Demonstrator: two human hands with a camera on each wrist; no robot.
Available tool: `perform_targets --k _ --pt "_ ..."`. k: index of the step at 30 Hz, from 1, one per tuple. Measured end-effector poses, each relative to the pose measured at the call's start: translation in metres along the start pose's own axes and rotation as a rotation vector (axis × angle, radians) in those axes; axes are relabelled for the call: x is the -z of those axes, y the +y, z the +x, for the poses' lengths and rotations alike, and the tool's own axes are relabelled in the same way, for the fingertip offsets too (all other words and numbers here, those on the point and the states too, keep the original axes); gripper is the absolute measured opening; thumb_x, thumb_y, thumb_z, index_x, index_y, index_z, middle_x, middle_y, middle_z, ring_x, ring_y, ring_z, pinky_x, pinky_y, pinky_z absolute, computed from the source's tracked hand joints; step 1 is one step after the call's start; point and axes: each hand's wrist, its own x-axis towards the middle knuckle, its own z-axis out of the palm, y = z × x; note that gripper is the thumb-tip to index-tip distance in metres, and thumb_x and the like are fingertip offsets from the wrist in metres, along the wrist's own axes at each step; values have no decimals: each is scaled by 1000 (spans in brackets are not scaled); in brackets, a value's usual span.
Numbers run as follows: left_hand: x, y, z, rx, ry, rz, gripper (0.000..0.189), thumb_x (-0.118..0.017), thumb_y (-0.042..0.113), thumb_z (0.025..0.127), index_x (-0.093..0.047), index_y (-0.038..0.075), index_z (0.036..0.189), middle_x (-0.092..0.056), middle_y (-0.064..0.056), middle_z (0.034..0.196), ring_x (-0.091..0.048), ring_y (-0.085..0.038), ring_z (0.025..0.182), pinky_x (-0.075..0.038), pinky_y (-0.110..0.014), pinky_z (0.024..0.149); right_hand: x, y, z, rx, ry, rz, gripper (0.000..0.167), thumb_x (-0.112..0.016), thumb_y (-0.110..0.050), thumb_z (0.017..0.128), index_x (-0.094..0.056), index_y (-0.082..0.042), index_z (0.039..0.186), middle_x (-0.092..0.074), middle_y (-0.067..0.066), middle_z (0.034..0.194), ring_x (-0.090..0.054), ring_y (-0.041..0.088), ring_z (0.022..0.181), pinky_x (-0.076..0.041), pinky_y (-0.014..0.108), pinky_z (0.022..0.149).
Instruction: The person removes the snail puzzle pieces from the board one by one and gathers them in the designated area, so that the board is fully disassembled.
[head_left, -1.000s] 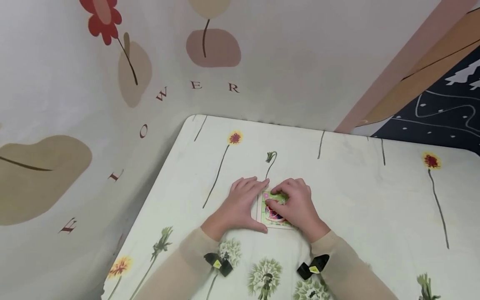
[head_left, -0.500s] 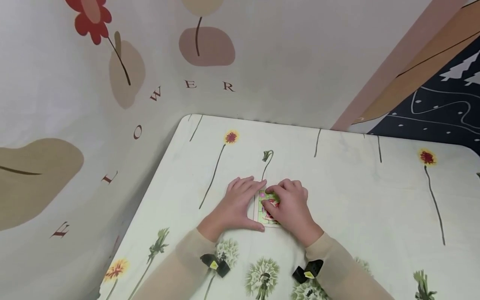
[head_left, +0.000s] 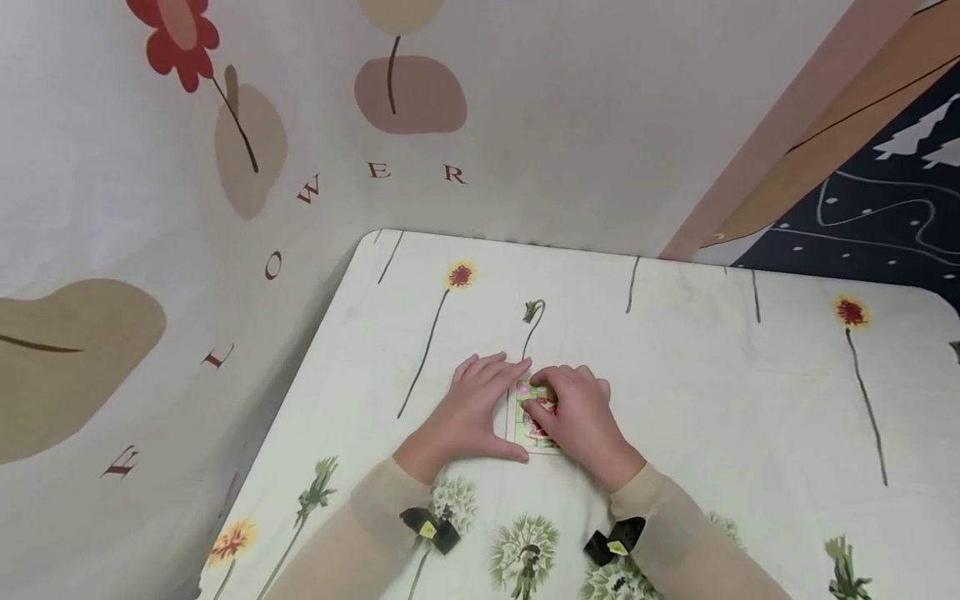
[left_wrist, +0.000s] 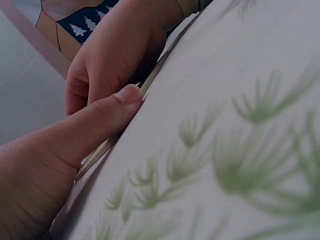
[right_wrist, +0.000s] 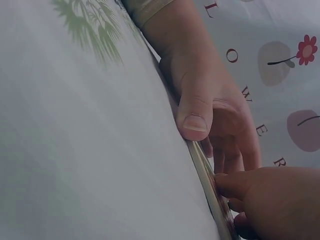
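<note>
A small square board (head_left: 521,433) with a green, pink and red picture, like a picture puzzle, lies flat on the table in the head view. Its thin pale edge (right_wrist: 201,167) shows in the right wrist view. My left hand (head_left: 474,410) rests along its left side, fingers spread and fairly straight, with the thumb at the near corner and the index finger at the far corner. My right hand (head_left: 582,414) covers the board's right part. Its fingers are bent, and its thumb and index fingertips touch the picture a little apart. Whether they pinch a loose piece is hidden.
A white cloth (head_left: 697,400) printed with flowers and dandelions covers the table. Behind and to the left stands a pale curtain (head_left: 570,125) with printed letters and shapes. A dark panel with white trees (head_left: 870,217) is at the far right. Both wrists wear small black devices (head_left: 430,530).
My right hand has shifted slightly left over the board and hides more of its right side. My left hand keeps its place at the board. The whole head view has shifted a little.
</note>
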Motion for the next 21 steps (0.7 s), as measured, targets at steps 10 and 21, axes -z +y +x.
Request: perform_targets --k 10,21 --pt "0 0 1 24 -8 2 143 -93 75 62 -25 13 171 -52 -3 160 -32 -29 155 -15 -57 127 1 1 0 20 47 51 32 -91 -28 87 -75 -14 110 -62 -6 89 -52 20 84 -36 47 78" --pt "-2 -1 3 36 -5 8 155 -93 77 59 -13 6 172 -53 2 155 -33 -24 154 -16 -56 127 -2 6 -1 107 104 141 36 -94 -22 82 -73 -12 110 -72 -2 101 -59 18 86 -38 48 83"
